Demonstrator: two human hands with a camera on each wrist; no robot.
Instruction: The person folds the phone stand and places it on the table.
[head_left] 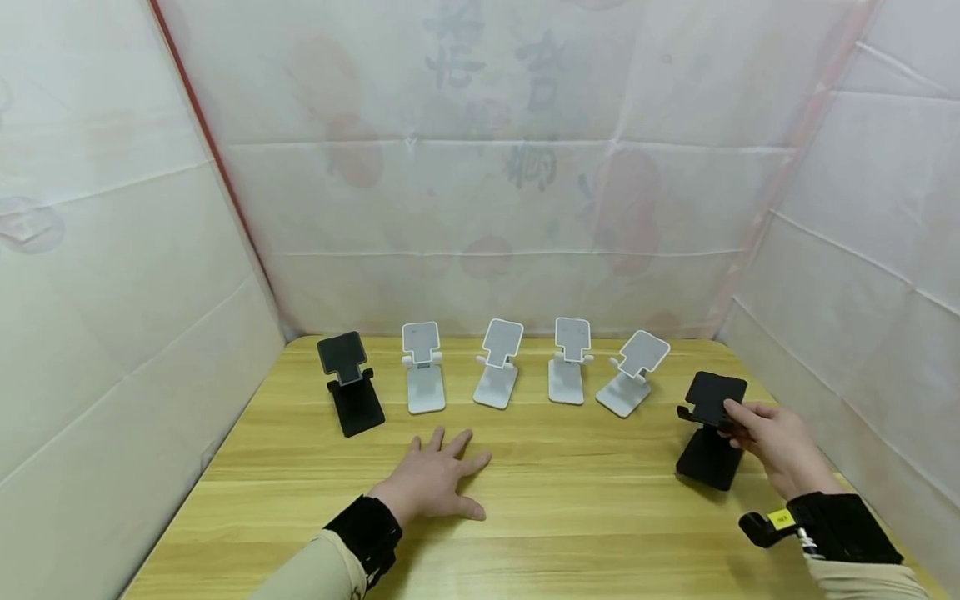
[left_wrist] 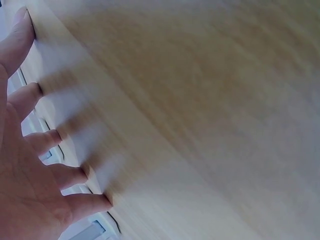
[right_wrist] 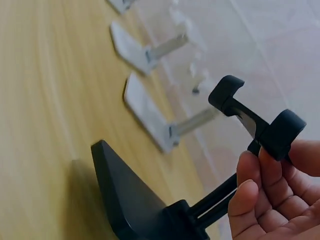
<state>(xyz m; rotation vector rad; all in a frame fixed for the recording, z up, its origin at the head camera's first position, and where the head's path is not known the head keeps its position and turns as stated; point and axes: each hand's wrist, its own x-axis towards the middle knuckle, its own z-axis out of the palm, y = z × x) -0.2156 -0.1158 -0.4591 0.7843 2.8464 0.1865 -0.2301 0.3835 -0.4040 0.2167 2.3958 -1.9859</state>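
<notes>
Black plastic phone stand (head_left: pixel 711 429) sits pinched between the right hand's (head_left: pixel 780 446) fingers (right_wrist: pixel 255 192); left hand (head_left: pixel 435 479) lies flat, apparently touching the wooden worktop (head_left: pixel 570 517), fingers (left_wrist: pixel 42 142) spread.

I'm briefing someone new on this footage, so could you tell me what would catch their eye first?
Probably the row of phone stands along the table's far edge: four white stands with a black stand at the left end. Next, the right hand gripping another black stand near the right edge, while the left hand rests flat, fingers spread, on the wood.
</notes>
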